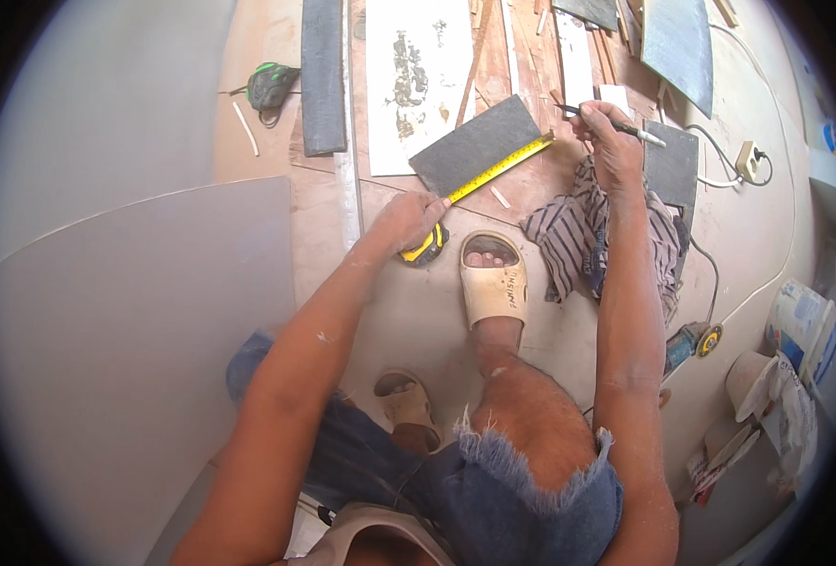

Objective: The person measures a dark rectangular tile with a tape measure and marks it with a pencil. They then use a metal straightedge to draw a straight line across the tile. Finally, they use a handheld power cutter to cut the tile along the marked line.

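Note:
My left hand [406, 224] is closed on a yellow and black tape measure [424, 247]. Its yellow blade [500, 171] is pulled out along the near long edge of a dark grey rectangular tile [479, 141], reaching the tile's right corner. In my right hand [616, 146], raised to the right of the tile, a marker [646, 136] is pinched between the fingers. The marker has a black body and a whitish end, and its dark tip points left, apart from the tile. Below that hand lies a striped cloth [569, 236] on the floor.
Tile strips and a stained white board [413, 75] lie ahead. At the far left rests a black and green tool [272, 87]. An angle grinder [689, 344], an extension socket [749, 161] with cables, and buckets [802, 321] stand right. My sandalled foot [491, 274] is near the tile.

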The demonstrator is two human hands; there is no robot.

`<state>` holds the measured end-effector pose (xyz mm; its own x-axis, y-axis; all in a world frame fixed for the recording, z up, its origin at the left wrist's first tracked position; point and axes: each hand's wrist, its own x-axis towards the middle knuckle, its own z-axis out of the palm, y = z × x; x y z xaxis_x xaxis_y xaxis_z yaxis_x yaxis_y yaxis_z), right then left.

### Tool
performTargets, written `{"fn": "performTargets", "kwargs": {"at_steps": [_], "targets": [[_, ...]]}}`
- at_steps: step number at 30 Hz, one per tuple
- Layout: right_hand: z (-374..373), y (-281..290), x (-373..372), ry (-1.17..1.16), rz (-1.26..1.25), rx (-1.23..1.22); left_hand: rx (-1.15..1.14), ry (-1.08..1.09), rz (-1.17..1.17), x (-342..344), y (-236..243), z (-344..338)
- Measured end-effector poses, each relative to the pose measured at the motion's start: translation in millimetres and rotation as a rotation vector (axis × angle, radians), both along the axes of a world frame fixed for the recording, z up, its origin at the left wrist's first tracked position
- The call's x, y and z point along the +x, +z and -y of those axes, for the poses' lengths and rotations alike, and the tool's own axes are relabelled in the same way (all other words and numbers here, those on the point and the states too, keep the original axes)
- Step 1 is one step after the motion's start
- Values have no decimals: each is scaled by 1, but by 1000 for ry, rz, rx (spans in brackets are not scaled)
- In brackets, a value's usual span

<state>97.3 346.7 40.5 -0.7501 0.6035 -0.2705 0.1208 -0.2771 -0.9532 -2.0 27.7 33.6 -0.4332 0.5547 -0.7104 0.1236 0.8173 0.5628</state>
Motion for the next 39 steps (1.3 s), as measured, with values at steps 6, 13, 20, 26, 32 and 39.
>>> {"fn": "performTargets", "kwargs": {"at_steps": [6, 13, 20, 26, 32, 39], "targets": [[-3, -10, 32, -62, 42, -44, -19, -25, -54, 13, -8, 0], [9, -9, 24, 2, 74, 5, -22, -13, -35, 18, -9, 10], [29, -2, -17, 498, 164, 283, -51, 32, -1, 23, -16, 12], [62, -6, -42, 824, 335, 522, -48, 15, -13, 21, -20, 11], [57, -19, -42, 880, 311, 436, -63, 8, -2, 20, -18, 10], [58, -21, -42, 898, 316, 526, -98, 4, 8, 20, -15, 8]]}}
